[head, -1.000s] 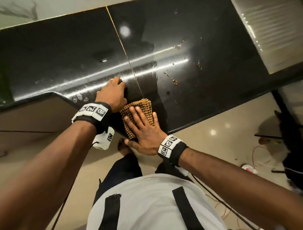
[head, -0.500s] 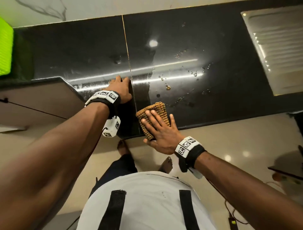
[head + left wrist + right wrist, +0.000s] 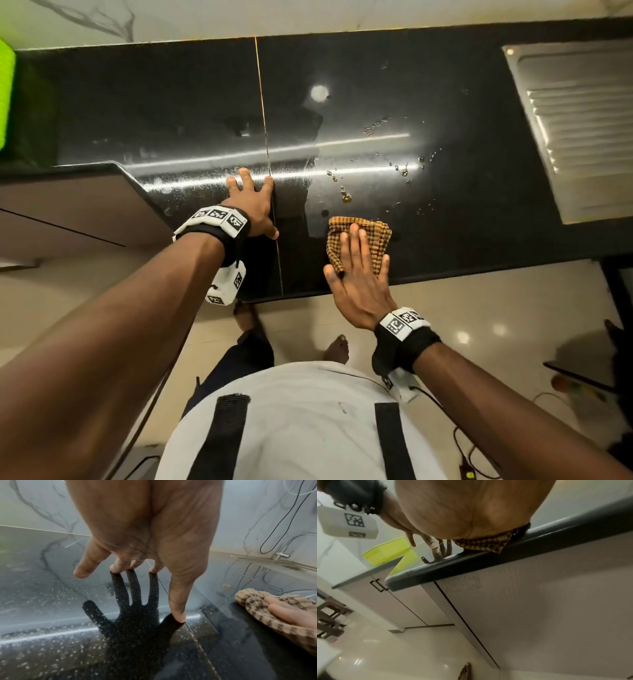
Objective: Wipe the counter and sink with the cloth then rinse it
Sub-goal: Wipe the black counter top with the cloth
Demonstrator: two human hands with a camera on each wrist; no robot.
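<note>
A folded brown checked cloth lies on the black counter near its front edge. My right hand presses flat on the cloth with straight fingers. My left hand rests on the counter to the left, its spread fingertips touching the seam between the slabs. The left wrist view shows the left hand propped on its fingertips, with the cloth at the right. From below, the right wrist view catches the cloth at the counter's edge under my right hand.
Water droplets dot the counter beyond the cloth. A steel sink drainboard sits at the far right. A lime-green object stands at the far left. Cabinet fronts run below the counter; my bare feet are on the tiled floor.
My right hand has slid the cloth to the right along the front of the counter, away from the left hand. The left hand has stayed by the seam.
</note>
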